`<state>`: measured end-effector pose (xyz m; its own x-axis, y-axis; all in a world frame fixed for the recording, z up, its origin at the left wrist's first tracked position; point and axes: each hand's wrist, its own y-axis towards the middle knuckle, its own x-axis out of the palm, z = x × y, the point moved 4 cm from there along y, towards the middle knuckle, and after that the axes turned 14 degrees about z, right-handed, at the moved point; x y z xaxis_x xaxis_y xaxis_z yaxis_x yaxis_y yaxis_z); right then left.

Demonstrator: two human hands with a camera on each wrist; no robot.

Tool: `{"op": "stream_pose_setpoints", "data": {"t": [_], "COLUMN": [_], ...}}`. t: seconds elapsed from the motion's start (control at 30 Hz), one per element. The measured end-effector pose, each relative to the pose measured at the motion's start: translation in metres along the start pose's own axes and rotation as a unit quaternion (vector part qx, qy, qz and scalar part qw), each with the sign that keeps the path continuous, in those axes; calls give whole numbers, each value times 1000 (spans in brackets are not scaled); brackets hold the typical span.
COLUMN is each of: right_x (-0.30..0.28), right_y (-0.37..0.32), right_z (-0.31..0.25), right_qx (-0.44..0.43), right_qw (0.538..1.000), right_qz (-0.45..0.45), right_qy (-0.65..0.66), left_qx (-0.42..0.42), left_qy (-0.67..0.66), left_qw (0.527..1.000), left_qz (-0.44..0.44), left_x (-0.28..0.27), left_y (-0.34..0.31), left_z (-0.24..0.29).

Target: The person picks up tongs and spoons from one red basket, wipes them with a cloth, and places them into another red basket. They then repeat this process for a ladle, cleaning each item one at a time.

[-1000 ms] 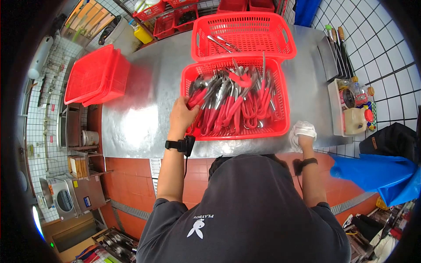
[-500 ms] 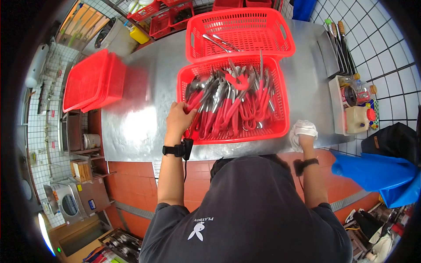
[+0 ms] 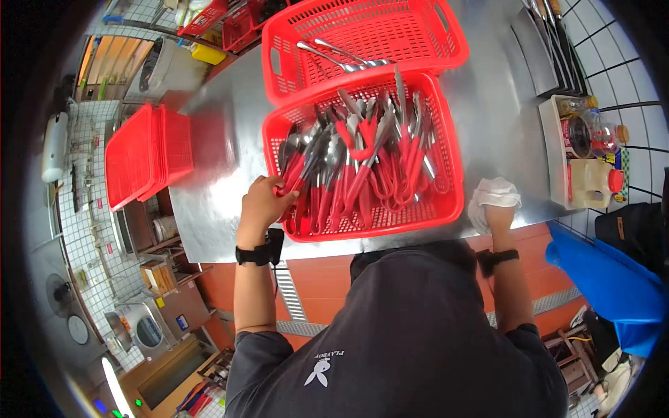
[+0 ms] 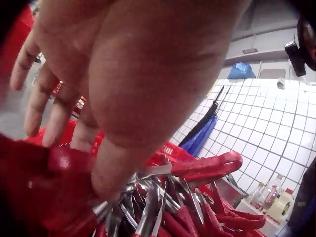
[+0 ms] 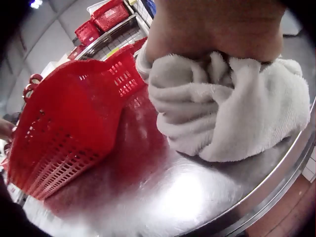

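A red plastic basket (image 3: 376, 230) full of red-handled tongs (image 3: 341, 188) stands near the table's front edge. Dark spoon-shaped metal heads (image 3: 289, 150) show on its left side. My left hand (image 3: 265, 203) holds the basket's left rim, thumb on the inner side beside the handles. In the left wrist view its fingertips (image 4: 81, 140) pass behind a blurred red edge, and the thumb (image 4: 111, 173) is in front. To the right of the basket, my right hand (image 3: 497, 216) grips a bunched white cloth (image 5: 222, 108) on the steel tabletop. Its fingers are mostly hidden by the cloth.
Behind stands a second red basket (image 3: 362, 35) with a few metal utensils (image 3: 341, 59). Stacked red baskets (image 3: 150, 153) are at the table's left. On the right, a white bin (image 3: 557, 153) holds bottles near the tiled wall. The steel table (image 3: 481, 104) has a front edge close to the body.
The head view has turned and shifted, so the baskets appear lower and further left. The left hand stays at the basket's left rim and the right hand stays on the cloth.
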<state>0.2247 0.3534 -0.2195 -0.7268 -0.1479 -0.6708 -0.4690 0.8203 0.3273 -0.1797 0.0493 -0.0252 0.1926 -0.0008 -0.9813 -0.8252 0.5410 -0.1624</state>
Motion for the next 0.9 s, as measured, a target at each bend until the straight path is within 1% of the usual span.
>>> {"op": "stream_pose_setpoints", "data": {"t": [0.03, 0.07, 0.1, 0.13, 0.17, 0.2, 0.23, 0.27, 0.3, 0.33, 0.37, 0.4, 0.43, 0.47, 0.5, 0.53, 0.57, 0.6, 0.67, 0.73, 0.8, 0.83, 0.9], "right_x": [6, 2, -2, -1, 20, 33, 34, 32, 33, 33, 34, 35, 37, 36, 33, 33, 32, 32, 32, 33, 33, 32, 31], "right_y": [-2, 0, -5, -12, -23, -22, -37, -36, -36, -36, -36, -36, -33, -32, -26, -30, -30, -29, -31, -30, -27, -26, -24], "right_z": [-1, -12, -12, -1, 14, -2, 2, 1, 2, 2, 1, 4, 3, 2, -9, -4, -3, 0, 1, -1, -1, -2, -3], "right_qx": [8, 120, 228, 236, 387, 465, 625, 629, 629, 628, 649, 652, 629, 606, 651, 652, 619, 585, 574, 574, 568, 564, 553], "right_qw": [1000, 979, 920, 918, 715, 381, 360, 351, 358, 365, 355, 350, 338, 325, 338, 335, 344, 352, 342, 334, 332, 331, 332], "right_qz": [-2, 99, 198, 196, 83, -45, 67, 67, 58, 51, 71, 74, 44, 15, 74, 79, 46, 13, 4, 7, 7, 7, 4], "right_qy": [3, 130, 250, 251, 576, 798, 690, 691, 688, 685, 669, 669, 699, 726, 675, 676, 705, 731, 744, 748, 753, 756, 764], "left_qx": [23, 38, 88, 120, 163, 193, 231, 244, 257, 282, 307, 367, 426, 429, 409, 386, 362, 364, 296, 291, 297, 298, 377], "left_qy": [8, -46, -31, -7, -17, -28, -53, -63, -74, -69, -66, -39, -11, -9, 80, 168, 172, 172, 198, 209, 249, 248, 225], "left_qw": [999, 995, 984, 972, 946, 933, 922, 924, 926, 926, 924, 905, 882, 882, 895, 899, 912, 912, 934, 933, 922, 922, 898], "left_qz": [27, 75, 153, 201, 281, 302, 305, 287, 267, 242, 218, 209, 201, 195, 157, 122, 82, 80, -18, -26, 2, 2, 9], "left_x": [-4, -5, -22, -39, -53, -64, -71, -72, -68, -55, -39, -15, 11, 29, 49, 67, 71, 74, 83, 92, 100, 100, 95], "left_y": [9, 25, 42, 57, 73, 91, 111, 134, 159, 188, 219, 249, 274, 290, 306, 323, 334, 343, 360, 369, 376, 380, 379], "left_z": [0, -6, 6, 19, 33, 53, 72, 90, 107, 119, 130, 137, 140, 139, 139, 138, 142, 150, 154, 155, 152, 149, 149]}}
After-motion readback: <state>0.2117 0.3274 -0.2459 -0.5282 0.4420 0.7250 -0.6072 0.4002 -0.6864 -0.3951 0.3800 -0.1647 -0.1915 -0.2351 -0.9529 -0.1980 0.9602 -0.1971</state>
